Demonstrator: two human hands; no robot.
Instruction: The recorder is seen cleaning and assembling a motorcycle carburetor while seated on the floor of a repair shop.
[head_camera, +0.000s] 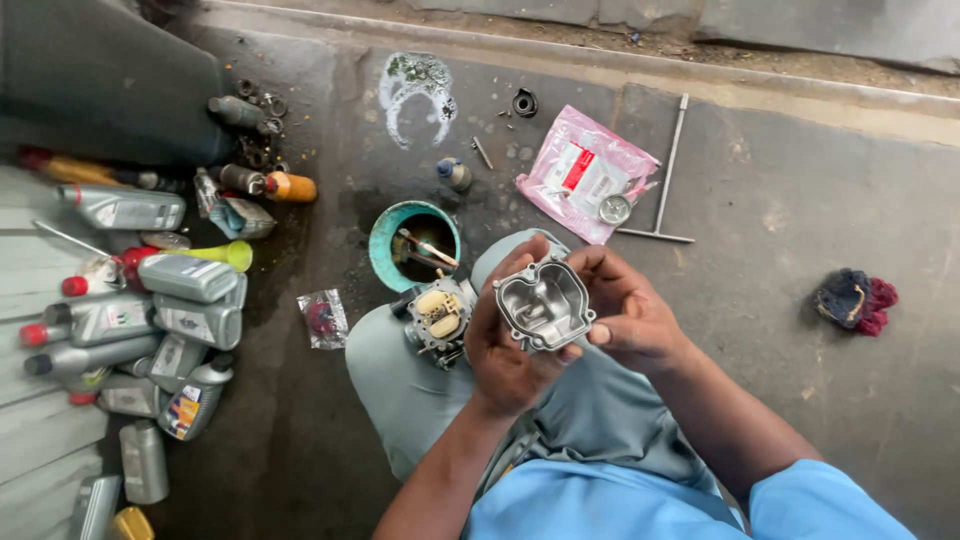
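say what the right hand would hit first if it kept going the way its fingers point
The right hand points left across the metal bowl cover, which its grip is already on. Past that, the left hand looks next in line, though depth is hard to judge from above.

Both bare forearms rise from the blue-sleeved chest at 6 o'clock and converge toward the middle of the view, the left from about 7 o'clock, the right from about 5 o'clock. The left hand (508, 345) is cupped palm-up, its thumb pointing to 12 o'clock and its fingers curled under and closed on what it holds. The right hand (628, 312) meets it from 3 o'clock, wrist bent inward, fingers arched over the top and the thumb pressed along the near edge, both hands gripping together above the bent knees.
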